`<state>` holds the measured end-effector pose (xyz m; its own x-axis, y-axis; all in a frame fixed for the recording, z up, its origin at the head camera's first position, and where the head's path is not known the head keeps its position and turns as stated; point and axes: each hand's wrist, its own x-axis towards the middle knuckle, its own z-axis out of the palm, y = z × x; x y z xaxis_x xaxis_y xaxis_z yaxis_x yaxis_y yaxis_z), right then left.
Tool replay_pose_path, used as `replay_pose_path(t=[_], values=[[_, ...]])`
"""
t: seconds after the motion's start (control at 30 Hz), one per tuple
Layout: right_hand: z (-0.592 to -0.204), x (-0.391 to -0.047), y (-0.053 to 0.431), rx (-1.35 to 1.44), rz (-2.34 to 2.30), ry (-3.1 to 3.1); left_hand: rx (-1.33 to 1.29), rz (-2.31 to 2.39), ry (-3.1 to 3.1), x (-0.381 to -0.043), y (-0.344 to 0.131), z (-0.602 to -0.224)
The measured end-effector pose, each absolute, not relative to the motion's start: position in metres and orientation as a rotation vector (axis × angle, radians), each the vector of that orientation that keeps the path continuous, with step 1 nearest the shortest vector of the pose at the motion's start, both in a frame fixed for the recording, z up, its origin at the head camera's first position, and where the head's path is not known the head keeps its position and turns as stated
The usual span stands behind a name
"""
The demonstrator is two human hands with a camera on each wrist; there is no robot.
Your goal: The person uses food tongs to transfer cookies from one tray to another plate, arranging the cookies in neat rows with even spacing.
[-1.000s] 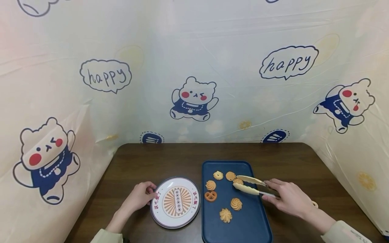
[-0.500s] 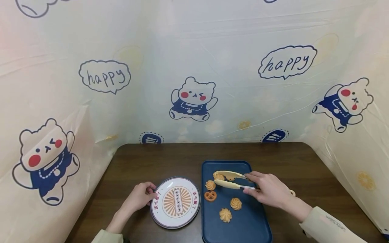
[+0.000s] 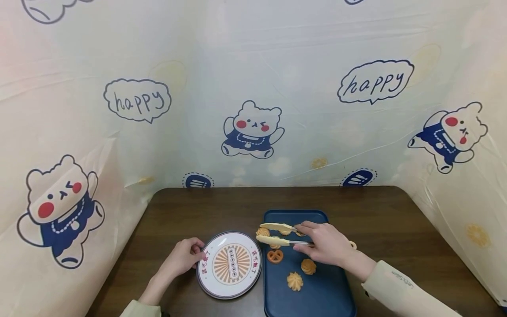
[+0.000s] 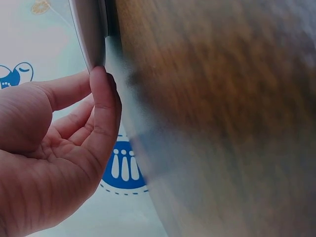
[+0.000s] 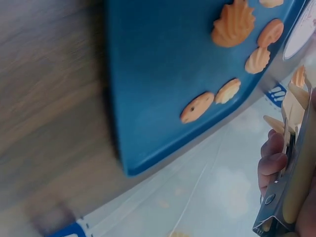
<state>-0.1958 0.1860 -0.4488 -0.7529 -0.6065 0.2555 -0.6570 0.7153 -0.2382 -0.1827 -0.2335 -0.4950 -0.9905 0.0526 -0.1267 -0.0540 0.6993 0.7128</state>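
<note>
My left hand [image 3: 183,256] pinches the left rim of a round white plate [image 3: 210,279] with a printed sunburst; a second rim shows just under it. The left wrist view has thumb and fingertips meeting at the plate's edge [image 4: 91,39]. In my right hand [image 3: 328,244] are metal tongs [image 3: 291,242] with cream tips, gripped over the blue tray [image 3: 321,293]. Between the tips is a swirled cookie [image 3: 262,231], out past the tray's left edge. The right wrist view shows this cookie [image 5: 298,76] clear of the tray.
Several snacks lie on the tray: a pretzel [image 3: 275,256], a swirl cookie [image 3: 308,266], a star-shaped cookie [image 3: 295,281], and others partly hidden behind the tongs. Dark wooden table [image 3: 206,207] surrounds tray and plate. A printed curtain [image 3: 309,132] hangs behind.
The right hand has carried the tongs and the swirled cookie leftward from the tray's far right, across the other snacks to beyond its left edge. The left hand has stayed at the plate.
</note>
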Motion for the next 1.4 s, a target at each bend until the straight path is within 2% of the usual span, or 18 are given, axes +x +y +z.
replay_pose_path(t=[0.73, 1.4], values=[[-0.468, -0.209, 0.105, 1.163, 0.385, -2.777, 0.001, 1.173, 2.761, -0.182, -0.232, -0.495], [-0.478, -0.215, 0.076, 1.149, 0.259, -2.810, -0.004, 1.149, 2.766, -0.181, -0.230, -0.490]])
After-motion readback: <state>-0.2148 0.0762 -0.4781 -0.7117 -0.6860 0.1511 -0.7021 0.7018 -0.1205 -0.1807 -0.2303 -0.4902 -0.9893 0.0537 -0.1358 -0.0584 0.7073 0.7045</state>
